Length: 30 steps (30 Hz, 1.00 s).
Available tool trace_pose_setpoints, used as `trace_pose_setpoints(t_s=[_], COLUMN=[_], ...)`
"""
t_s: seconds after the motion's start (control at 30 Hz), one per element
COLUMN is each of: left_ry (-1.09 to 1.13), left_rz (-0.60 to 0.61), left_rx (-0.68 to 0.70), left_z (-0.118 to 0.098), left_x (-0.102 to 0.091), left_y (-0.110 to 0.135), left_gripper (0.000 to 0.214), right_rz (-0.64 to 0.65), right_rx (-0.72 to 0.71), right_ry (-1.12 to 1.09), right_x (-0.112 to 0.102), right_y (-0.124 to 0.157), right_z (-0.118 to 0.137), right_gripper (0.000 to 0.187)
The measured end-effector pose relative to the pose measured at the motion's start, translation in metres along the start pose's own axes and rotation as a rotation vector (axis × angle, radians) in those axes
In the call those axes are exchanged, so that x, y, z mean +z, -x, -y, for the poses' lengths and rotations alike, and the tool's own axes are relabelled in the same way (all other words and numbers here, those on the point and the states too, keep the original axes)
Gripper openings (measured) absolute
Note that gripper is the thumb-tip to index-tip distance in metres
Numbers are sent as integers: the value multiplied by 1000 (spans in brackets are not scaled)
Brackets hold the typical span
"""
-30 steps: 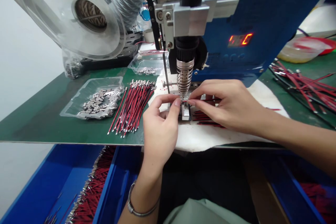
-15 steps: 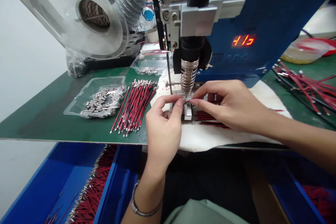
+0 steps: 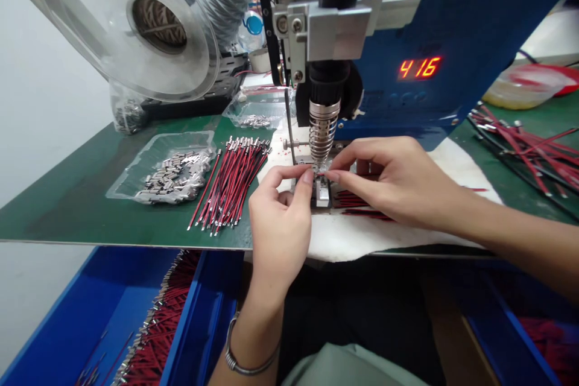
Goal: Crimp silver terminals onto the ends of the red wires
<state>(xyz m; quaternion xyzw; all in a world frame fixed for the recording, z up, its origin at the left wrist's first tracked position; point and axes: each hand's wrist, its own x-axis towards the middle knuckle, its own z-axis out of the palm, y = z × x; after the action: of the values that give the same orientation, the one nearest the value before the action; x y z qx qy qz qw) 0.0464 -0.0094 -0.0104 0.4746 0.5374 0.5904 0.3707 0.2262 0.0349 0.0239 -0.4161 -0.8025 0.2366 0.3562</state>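
Under the tip of a soldering machine's spring-wrapped head (image 3: 322, 129), my two hands meet at a small metal fixture (image 3: 322, 193). My left hand (image 3: 284, 211) is closed in a pinch at the fixture's left side; what lies between its thumb and forefinger is too small to make out. From the right, my right hand (image 3: 391, 178) pinches a thin wire, a bit of red showing at its fingertips. Beneath that hand several red-and-black wires (image 3: 357, 200) lie on a white cloth (image 3: 353, 238). The join under the tip is mostly hidden by fingers.
Left of my hands is a bundle of red-and-black wires with metal ends (image 3: 235, 184), beside a clear tray (image 3: 122, 184) of metal connectors. A blue bin (image 3: 108, 277) below holds more wires. The blue machine body (image 3: 456, 30) stands behind; loose wires (image 3: 525, 145) lie at right.
Both hands hold nearly the same pose at the fixture. The machine's red display now reads 416, where it was only partly legible. The whole view has shifted very slightly.
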Motion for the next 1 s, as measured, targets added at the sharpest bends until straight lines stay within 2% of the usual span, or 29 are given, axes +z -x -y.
trace_pose_setpoints(t_s=[1.0], left_ry=[11], left_rz=[-6], left_rx=[-20], left_z=[-1], left_x=[-1], left_y=[2], left_gripper=[16], right_rz=[30], right_rx=[30], right_ry=[0], right_x=[-1], right_y=[1], right_z=[2], right_gripper=[17])
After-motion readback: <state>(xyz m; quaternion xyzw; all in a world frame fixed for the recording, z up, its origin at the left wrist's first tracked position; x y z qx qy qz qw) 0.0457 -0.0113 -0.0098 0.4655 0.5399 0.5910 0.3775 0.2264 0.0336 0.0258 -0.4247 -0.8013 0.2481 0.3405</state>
